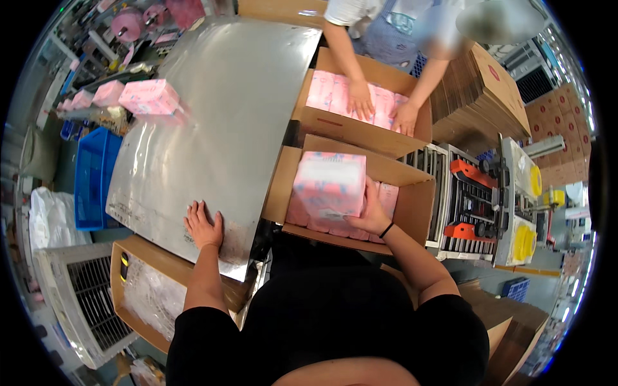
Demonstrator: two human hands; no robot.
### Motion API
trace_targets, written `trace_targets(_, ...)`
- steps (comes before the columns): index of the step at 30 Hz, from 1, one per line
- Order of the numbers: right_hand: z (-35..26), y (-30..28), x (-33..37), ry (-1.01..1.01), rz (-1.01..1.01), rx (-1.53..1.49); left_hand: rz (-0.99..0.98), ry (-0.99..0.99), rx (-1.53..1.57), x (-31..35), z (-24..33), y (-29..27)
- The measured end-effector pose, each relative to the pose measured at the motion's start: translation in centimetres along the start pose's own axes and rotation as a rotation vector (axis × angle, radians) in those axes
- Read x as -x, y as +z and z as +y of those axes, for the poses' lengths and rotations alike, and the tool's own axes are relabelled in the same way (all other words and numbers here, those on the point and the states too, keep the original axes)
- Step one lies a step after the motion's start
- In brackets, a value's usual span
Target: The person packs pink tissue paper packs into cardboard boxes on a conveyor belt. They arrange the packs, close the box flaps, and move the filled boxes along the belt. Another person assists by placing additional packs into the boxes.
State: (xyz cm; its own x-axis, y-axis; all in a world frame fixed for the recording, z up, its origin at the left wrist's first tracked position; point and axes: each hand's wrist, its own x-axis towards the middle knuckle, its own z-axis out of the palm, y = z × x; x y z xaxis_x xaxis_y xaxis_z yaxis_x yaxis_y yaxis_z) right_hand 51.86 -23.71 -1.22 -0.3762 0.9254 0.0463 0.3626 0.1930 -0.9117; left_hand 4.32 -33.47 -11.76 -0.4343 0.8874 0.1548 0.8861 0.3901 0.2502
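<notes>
My right hand (pixel 370 213) grips a pink and white wrapped tissue pack (pixel 330 184) by its right side, over an open cardboard box (pixel 411 215). Inside that box, more pink packs (pixel 386 198) show around and below the held one. On the bare metal table (pixel 241 90) my left hand (pixel 204 225) lies flat, fingers spread, holding nothing. At the table's far left edge, a pink pack (pixel 150 96) rests, with several more lined up behind it on a conveyor.
Across from me a co-worker presses both hands onto pink packs in a second box (pixel 367 133). A roller conveyor with a taping machine (pixel 473 199) stands right. Flattened cartons (pixel 479 90) are stacked behind. A blue crate (pixel 96 177) and a box of clear plastic (pixel 151 289) are left.
</notes>
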Motion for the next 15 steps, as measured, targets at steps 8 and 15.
trace_targets(8, 13.6, 9.9, -1.8, 0.705, 0.085, 0.258, -0.007, 0.009, 0.013, -0.4, 0.4, -0.5)
trace_targets(15, 8.2, 13.1, -4.7, 0.946, -0.18, -0.223, -0.025, -0.019, 0.018, -0.5, 0.0, -0.7)
